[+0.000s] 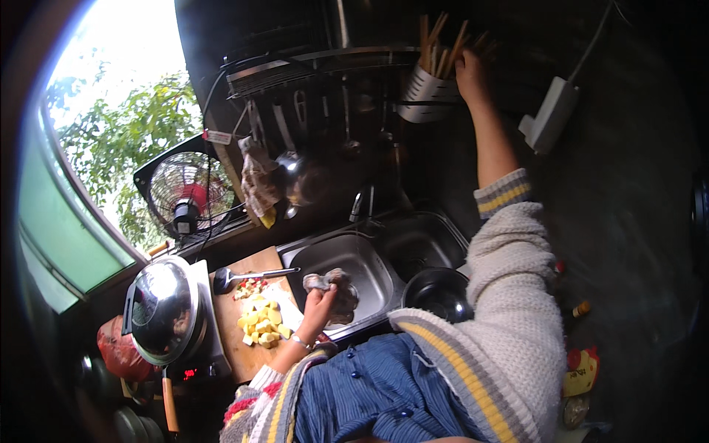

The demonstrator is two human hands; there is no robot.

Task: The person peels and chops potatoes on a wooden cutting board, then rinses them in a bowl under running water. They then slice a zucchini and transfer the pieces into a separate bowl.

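Observation:
My left hand (320,303) is closed on a bunched, wet-looking cloth (335,290) above the left basin of a steel double sink (365,266). My right hand (469,69) is raised to a white slotted utensil holder (425,95) full of wooden chopsticks (437,47); its fingers are at the holder's right edge, and whether they grip anything is not clear. On a wooden cutting board (227,326) left of the sink lie cut yellow chunks (263,321), chopped red and pale bits (250,288), and a spatula (221,279) with a dark head.
A lidded pan (166,310) stands on an induction cooker (213,354) at the left, its wooden handle pointing towards me. A dark bowl (437,293) sits by the right basin. Ladles hang below a wire rack (277,77). A fan (191,194) is at the window, and a power strip (551,113) hangs at the right.

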